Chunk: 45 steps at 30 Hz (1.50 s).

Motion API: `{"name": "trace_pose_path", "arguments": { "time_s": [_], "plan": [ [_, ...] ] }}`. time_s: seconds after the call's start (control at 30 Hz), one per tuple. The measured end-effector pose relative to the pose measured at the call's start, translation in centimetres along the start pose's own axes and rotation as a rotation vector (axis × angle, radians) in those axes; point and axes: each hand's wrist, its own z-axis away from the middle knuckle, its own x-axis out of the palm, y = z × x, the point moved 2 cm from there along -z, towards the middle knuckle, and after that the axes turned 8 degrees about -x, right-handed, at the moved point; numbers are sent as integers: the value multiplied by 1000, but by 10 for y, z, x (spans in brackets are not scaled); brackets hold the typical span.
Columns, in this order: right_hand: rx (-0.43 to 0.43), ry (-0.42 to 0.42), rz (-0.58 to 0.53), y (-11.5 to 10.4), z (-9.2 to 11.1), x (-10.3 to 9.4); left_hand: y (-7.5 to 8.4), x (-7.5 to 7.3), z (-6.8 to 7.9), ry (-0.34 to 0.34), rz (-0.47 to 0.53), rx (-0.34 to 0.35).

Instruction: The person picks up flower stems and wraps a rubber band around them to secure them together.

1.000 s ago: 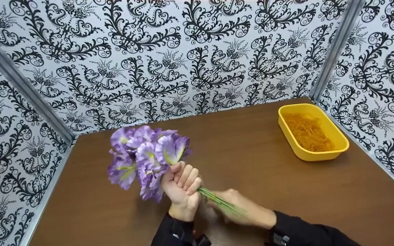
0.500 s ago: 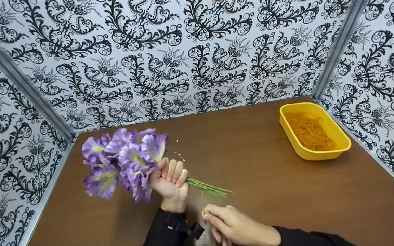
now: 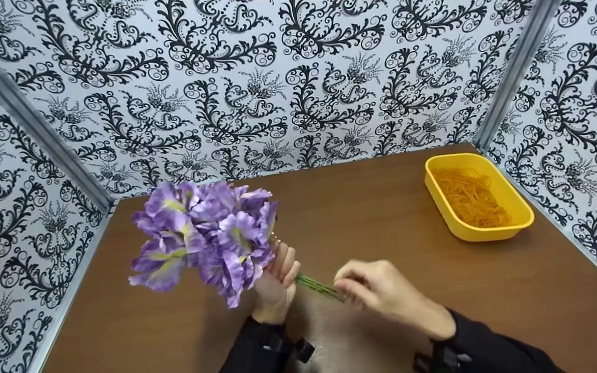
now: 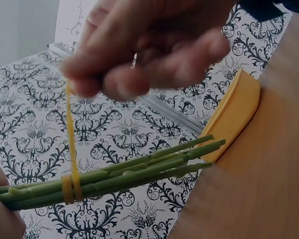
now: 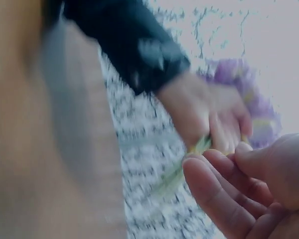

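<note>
My left hand (image 3: 276, 280) grips a bunch of purple artificial irises (image 3: 210, 233) by the stems, with the blooms leaning to the left. The green stems (image 4: 139, 172) stick out beyond the fist, their cut ends loose. A yellow rubber band (image 4: 72, 144) is looped around them and stretched taut away from the bunch in the left wrist view. Its far end is pinched between the thumb and fingers of my right hand (image 3: 386, 290), which is beside the stem ends. The right wrist view is blurred.
At the back right of the brown table (image 3: 340, 217) stands a yellow plastic tub (image 3: 485, 234) with a heap of rubber bands (image 3: 469, 199) in it. Patterned wall panels (image 3: 257, 93) with metal corner posts enclose the back and sides.
The right hand has gone from the stems down toward the person, stretching the band, then up and right beside the stem ends. The irises moved left, then turned partly back to the right.
</note>
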Motion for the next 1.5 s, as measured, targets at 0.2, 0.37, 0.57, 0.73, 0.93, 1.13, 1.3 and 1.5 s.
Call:
{"name": "trace_pose_path", "arguments": {
  "time_s": [0.2,0.37,0.57,0.73,0.93,1.13,1.3,1.5],
  "plan": [
    [-105,19,270,8,-4,-16,1,4,-1,17,82,-35],
    [-147,-42,362,10,-2,-16,3,7,-1,60,80,-40],
    [-172,-53,364,3,-2,-19,5,4,-2,101,74,-36],
    [-203,-44,365,-11,-3,-24,6,1,-2,129,57,-25],
    [-177,-105,367,-20,-3,-18,6,1,-1,190,3,-16],
    [-71,-154,345,-17,-1,-9,0,4,1,190,-1,-39],
    [-37,-160,282,-14,-1,-6,-9,7,4,229,-24,-87],
    [-155,-68,245,-13,-2,-8,-15,9,8,234,23,-125]
  ]
}}
